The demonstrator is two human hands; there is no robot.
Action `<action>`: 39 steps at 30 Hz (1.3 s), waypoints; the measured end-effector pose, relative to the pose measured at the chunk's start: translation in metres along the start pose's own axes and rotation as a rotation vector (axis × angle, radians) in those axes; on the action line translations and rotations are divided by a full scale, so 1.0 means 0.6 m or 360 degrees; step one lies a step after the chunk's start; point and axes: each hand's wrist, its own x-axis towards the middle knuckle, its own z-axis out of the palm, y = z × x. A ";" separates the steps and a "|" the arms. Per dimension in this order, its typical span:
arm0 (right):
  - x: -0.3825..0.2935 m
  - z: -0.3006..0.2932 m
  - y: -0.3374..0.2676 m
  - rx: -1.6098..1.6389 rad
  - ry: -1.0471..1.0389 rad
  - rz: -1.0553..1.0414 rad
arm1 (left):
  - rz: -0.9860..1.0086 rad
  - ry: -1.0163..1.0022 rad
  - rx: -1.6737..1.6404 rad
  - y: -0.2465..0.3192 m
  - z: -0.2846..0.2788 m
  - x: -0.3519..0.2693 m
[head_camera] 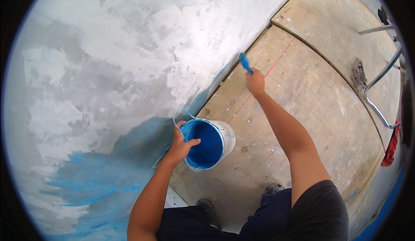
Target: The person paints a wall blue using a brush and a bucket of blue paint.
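My left hand (180, 146) grips the rim of a white plastic bucket (229, 137), its thumb over the edge. Blue paint coats the inside, and the thin bail handle (175, 114) loops out toward the wall. In my right hand (256, 82) is a paintbrush (244, 62), blue with paint, its tip up at the foot of the wall; whether it touches cannot be told. The wall (129, 39) is patchy white and grey. Blue paint (100, 179) covers its lower left part, and a thin blue strip runs along its bottom edge.
Plywood boards (298, 111) spotted with paint form the floor, with a raised seam between two of them. A chrome tubular frame (377, 108) stands at the right, near a grey rag (358, 75) and a red cloth (391, 147). My shoes (206, 207) are below the bucket.
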 end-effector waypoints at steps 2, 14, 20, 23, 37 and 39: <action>-0.023 0.022 0.022 -0.0110 -0.0124 -0.0154 | -0.0070 -0.0054 -0.0071 0.026 0.007 0.001; -0.098 0.047 0.003 -0.0145 -0.0993 -0.0507 | -0.0171 -0.0105 -0.0113 0.024 -0.004 -0.006; 0.031 -0.034 0.020 -0.0039 -0.0201 -0.0163 | -0.0197 -0.0158 -0.0123 0.041 -0.008 -0.008; 0.021 -0.035 0.023 -0.0064 -0.0033 -0.0099 | -0.0185 -0.0187 -0.0071 0.026 -0.011 -0.002; -0.155 0.033 -0.028 -0.0215 -0.1377 -0.0660 | -0.0080 -0.0224 0.0186 0.014 -0.020 0.002; -0.147 0.038 -0.011 -0.0105 -0.1346 -0.0813 | -0.0044 -0.0214 0.0226 0.013 -0.020 0.003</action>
